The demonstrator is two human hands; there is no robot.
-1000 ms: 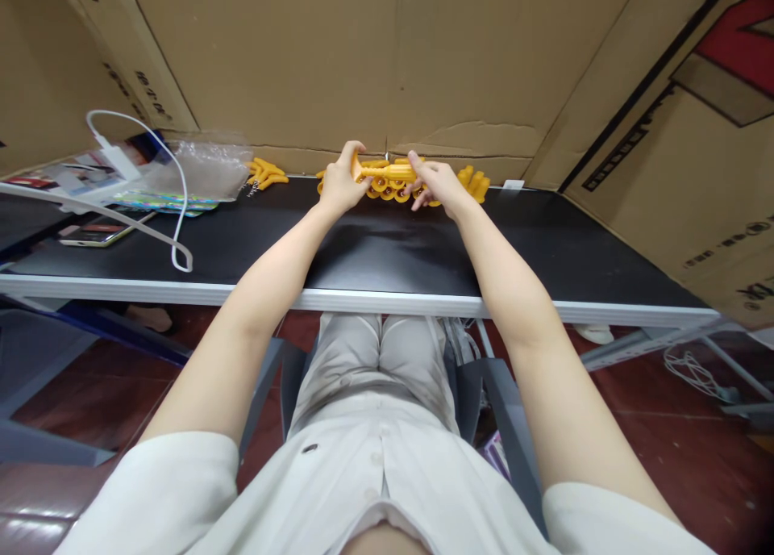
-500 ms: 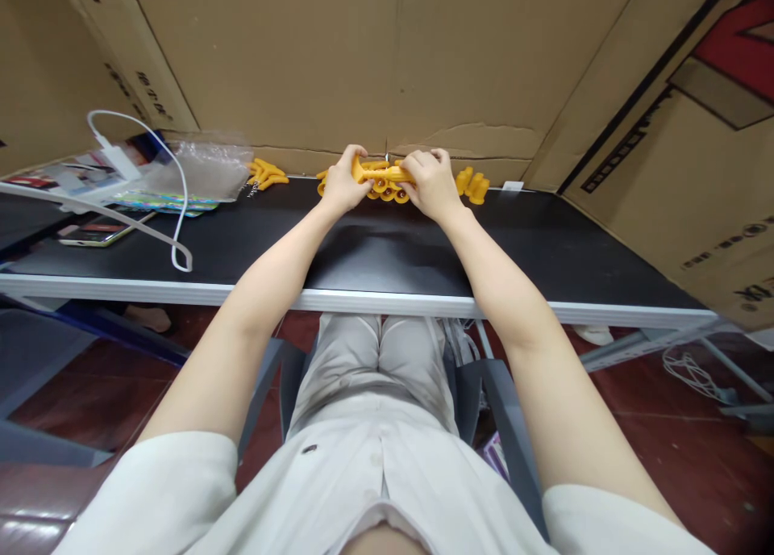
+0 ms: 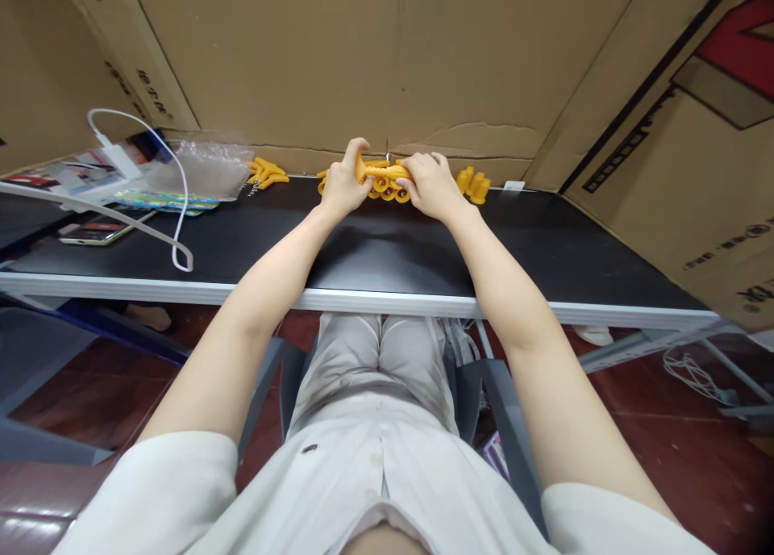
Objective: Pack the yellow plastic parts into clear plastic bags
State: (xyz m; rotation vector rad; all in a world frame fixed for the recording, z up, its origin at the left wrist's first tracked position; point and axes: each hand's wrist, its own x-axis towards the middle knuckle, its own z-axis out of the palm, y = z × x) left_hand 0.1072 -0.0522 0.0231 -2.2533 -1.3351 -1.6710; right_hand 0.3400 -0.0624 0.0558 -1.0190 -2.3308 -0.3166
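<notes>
Head view: near the table's (image 3: pixel 387 256) back edge, your left hand (image 3: pixel 345 181) grips one end of a yellow piece (image 3: pixel 387 172); your right hand (image 3: pixel 430 185) closes round the other. Yellow parts (image 3: pixel 475 185) sit along the table's back.

The head-worn camera is looking forward and down from above and behind the grip of the left hand (image 3: pixel 343 187) and right hand (image 3: pixel 432 186), sitting well apart from it, facing the cardboard panel (image 3: pixel 339 63) beyond and framing the shirt (image 3: pixel 302 490) nearer.
</notes>
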